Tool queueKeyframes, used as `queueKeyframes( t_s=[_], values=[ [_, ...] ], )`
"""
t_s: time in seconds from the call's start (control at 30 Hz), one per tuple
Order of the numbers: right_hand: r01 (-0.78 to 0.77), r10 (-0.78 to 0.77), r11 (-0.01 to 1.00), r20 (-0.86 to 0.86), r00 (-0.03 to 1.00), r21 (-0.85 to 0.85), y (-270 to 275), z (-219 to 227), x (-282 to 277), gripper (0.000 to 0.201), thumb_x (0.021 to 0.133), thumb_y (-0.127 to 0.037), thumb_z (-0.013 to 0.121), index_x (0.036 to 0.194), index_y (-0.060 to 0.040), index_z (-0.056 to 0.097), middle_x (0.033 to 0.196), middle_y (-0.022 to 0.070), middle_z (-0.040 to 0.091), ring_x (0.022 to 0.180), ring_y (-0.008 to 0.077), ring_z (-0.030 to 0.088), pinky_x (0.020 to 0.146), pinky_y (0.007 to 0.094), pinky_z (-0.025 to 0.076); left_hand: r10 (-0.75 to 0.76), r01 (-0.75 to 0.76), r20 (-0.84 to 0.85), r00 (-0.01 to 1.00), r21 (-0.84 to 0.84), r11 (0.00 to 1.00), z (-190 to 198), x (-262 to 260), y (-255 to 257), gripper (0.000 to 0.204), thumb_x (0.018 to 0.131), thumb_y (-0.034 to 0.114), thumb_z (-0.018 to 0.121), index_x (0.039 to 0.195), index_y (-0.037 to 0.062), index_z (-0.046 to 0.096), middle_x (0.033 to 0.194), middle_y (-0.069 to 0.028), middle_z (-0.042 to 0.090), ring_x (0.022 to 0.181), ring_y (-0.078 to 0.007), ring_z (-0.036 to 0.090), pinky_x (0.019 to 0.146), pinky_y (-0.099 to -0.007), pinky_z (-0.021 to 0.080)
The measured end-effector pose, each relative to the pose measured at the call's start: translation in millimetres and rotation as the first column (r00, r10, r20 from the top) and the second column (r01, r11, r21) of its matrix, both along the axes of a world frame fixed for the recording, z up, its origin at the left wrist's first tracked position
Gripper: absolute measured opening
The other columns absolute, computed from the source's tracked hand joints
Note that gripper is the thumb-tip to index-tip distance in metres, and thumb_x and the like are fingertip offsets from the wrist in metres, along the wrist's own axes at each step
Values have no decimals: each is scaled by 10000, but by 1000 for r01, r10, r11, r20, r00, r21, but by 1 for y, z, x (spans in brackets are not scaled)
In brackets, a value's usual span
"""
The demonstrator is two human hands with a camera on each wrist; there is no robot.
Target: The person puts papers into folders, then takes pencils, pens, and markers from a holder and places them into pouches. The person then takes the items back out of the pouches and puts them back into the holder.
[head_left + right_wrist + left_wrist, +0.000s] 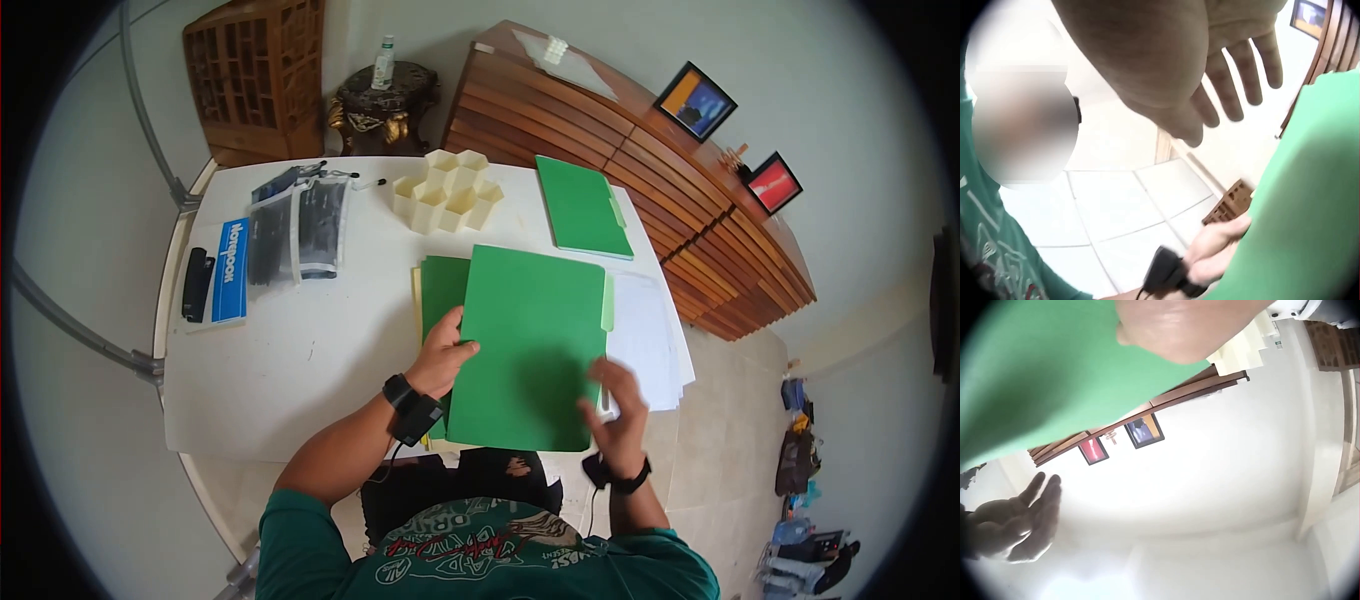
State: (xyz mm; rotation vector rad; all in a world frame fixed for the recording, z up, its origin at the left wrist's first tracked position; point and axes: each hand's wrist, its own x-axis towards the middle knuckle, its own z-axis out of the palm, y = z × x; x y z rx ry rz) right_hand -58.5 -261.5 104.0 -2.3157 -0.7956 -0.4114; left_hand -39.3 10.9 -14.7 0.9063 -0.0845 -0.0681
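Note:
A green file folder (530,340) with a light green tab (608,303) is held up over the table in front of the person. The left hand (440,355) grips its left edge, thumb on the front and the other fingers behind. Near the folder's right edge hovers the right hand (622,415), blurred in the head view. In the right wrist view the right hand (1235,62) shows straight, spread fingers, apart from the folder (1304,206). Beneath the held folder, another green folder (440,280) lies on the table with a yellow edge beside it.
White papers (645,340) lie at the table's right side. A third green folder (585,205) rests at the far right. Behind stands a cream hexagonal organizer (447,195). At the left are mesh zip pouches (297,230), a blue notebook (230,270) and a black stapler (197,285).

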Motion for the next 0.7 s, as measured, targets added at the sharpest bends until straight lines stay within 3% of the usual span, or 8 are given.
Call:
queueKeyframes(
  t_s=[0.13,0.2,0.23,0.3,0.37,0.47,0.6,0.7],
  values=[
    [66,-56,994,-106,993,88,-23,-13,42,542,810,-53,772,1324,-22,605,1343,195,609,1215,344,608,1018,437,496,-17,17,53,998,-8,1000,4,0,3,574,908,-119,461,1464,-8,371,1391,-115,526,1275,-198,544,1070,-349,443],
    [45,114,921,-376,920,388,-25,-24,50,615,877,-87,747,1420,37,488,1399,197,561,1246,299,583,1014,427,500,-11,11,60,998,-8,1000,5,0,2,583,904,-120,463,1468,-9,365,1394,-116,520,1287,-198,534,1082,-350,431],
    [48,112,921,-379,918,387,-24,-25,51,615,877,-87,747,1420,37,488,1399,197,561,1246,299,583,1014,427,500,-13,13,64,998,-6,1000,6,0,3,590,898,-122,465,1469,-9,364,1394,-115,519,1291,-197,529,1090,-352,424],
    [63,263,813,-461,848,579,-21,-26,55,656,905,-107,734,1446,86,415,1416,207,523,1257,270,562,1010,417,504,-18,18,63,998,-3,1000,6,0,4,598,892,-124,466,1470,-9,362,1393,-114,517,1295,-196,525,1099,-353,416],
    [112,245,806,-500,831,581,-22,-25,59,650,904,-98,727,1444,89,417,1371,213,554,1255,266,556,1026,408,487,-33,34,73,997,-17,999,5,0,4,599,887,-123,464,1467,-10,365,1390,-108,520,1284,-190,531,1096,-351,419],
    [231,436,720,-686,583,654,-28,-29,65,589,901,-138,738,1403,54,496,1311,153,615,1232,250,570,1052,400,451,-23,24,77,997,-21,999,4,0,3,595,888,-115,471,1464,-8,369,1389,-105,520,1273,-185,538,1094,-349,421],
    [263,484,712,-727,487,651,-35,-41,67,568,887,-172,754,1373,31,542,1323,138,618,1217,263,584,1072,413,434,-35,37,96,995,-25,999,0,1,7,590,893,-103,488,1463,-6,370,1389,-103,521,1261,-183,546,1090,-346,424],
    [277,552,711,-756,351,647,-45,-56,71,592,863,-195,779,1368,20,557,1328,139,621,1226,269,582,1095,421,414,-23,25,97,995,-25,999,-2,2,7,587,893,-95,504,1459,-4,380,1392,-104,522,1260,-183,545,1093,-344,419]
  ],
)
